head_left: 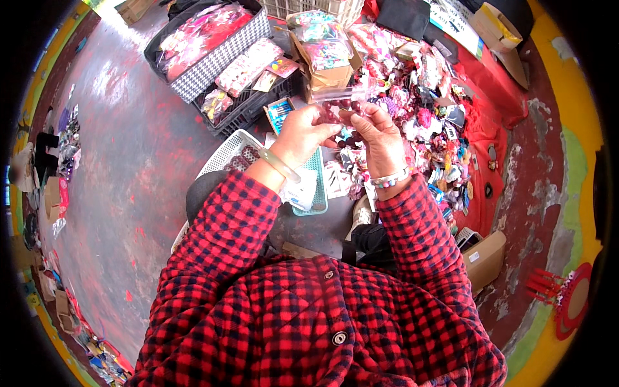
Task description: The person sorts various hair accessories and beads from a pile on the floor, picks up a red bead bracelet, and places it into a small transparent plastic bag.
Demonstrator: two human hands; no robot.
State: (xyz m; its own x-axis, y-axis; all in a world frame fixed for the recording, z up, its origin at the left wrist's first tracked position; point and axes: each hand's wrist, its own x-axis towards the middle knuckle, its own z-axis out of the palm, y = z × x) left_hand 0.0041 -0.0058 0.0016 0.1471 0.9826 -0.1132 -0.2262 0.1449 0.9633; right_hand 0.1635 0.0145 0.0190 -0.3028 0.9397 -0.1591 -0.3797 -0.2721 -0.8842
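Both hands are raised in front of me around a small clear plastic bag (336, 95) with round dark red beads in it. My left hand (302, 134) is closed on the bag's left side, thumb pointing inward. On the right side my right hand (383, 143) pinches it between thumb and fingers. Whether the beads are strung together, I cannot make out. Below my left hand are a white plastic basket (216, 155) with dark red beaded pieces and a light green basket (318, 205) with white packets.
Colourful hair ornaments (425, 119) are heaped on red cloth (490, 138) at the right. Ahead stand a cardboard box (330, 77) of bagged goods, a black crate (248, 103) and a houndstooth-patterned bin (225, 55). A brown carton (485, 258) is near my right elbow.
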